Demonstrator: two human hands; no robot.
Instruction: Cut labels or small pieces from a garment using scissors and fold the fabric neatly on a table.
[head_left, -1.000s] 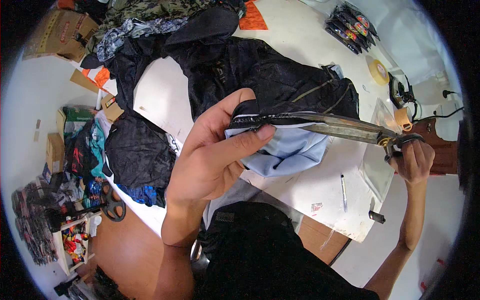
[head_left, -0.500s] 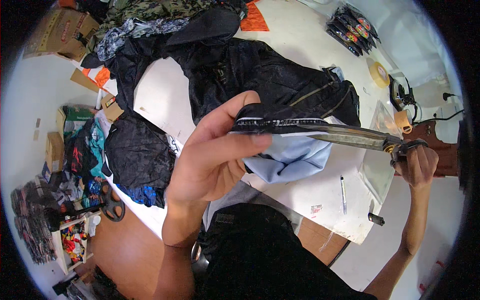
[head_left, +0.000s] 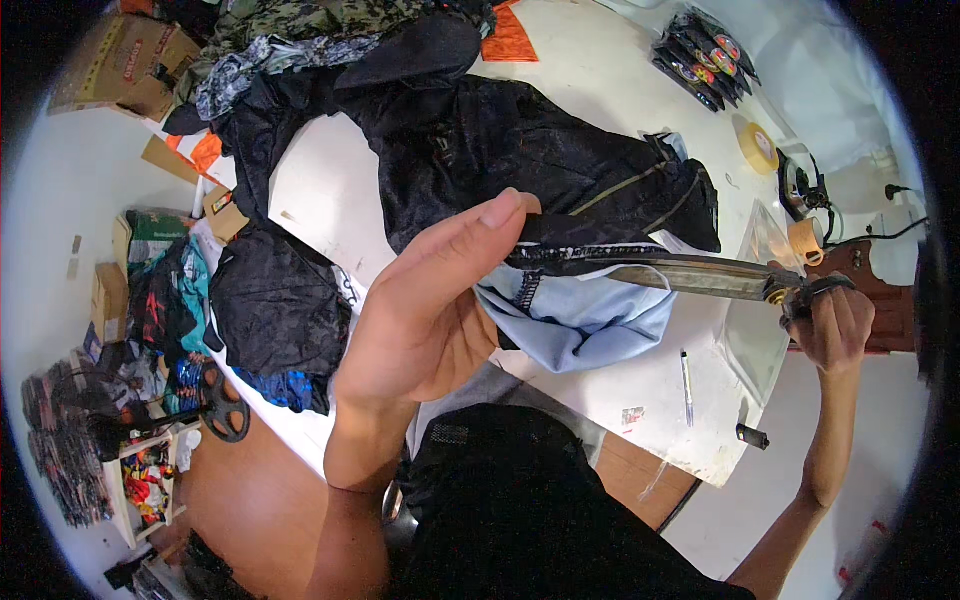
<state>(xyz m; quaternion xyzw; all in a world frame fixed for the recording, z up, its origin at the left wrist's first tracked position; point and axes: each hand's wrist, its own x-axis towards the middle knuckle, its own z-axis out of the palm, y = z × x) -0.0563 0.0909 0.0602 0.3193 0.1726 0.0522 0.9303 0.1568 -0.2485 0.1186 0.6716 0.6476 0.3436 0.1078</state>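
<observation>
My left hand (head_left: 420, 300) grips a piece of fabric (head_left: 570, 320) with light blue material below and a black band edged with white stitching on top, its thumb raised over the band's near end. My right hand (head_left: 830, 325) is wrapped round the handles of large metal scissors (head_left: 720, 280). The long blades point left along the band into the fabric; whether they are closed on it I cannot tell. A black garment (head_left: 530, 150) lies behind on the white table (head_left: 680, 440).
Tape rolls (head_left: 757, 147), an iron-like device with cords (head_left: 797, 185), black packages (head_left: 700, 60) and a pen (head_left: 687, 390) lie toward the right. Camouflage clothes (head_left: 280, 25) and a cardboard box (head_left: 130, 65) sit at the back left. A cluttered wooden rack (head_left: 130, 490) stands lower left.
The fabric and scissors have shifted slightly right. My left thumb has lifted from the band and moved up, uncovering a short vertical stitched seam on the blue fabric.
</observation>
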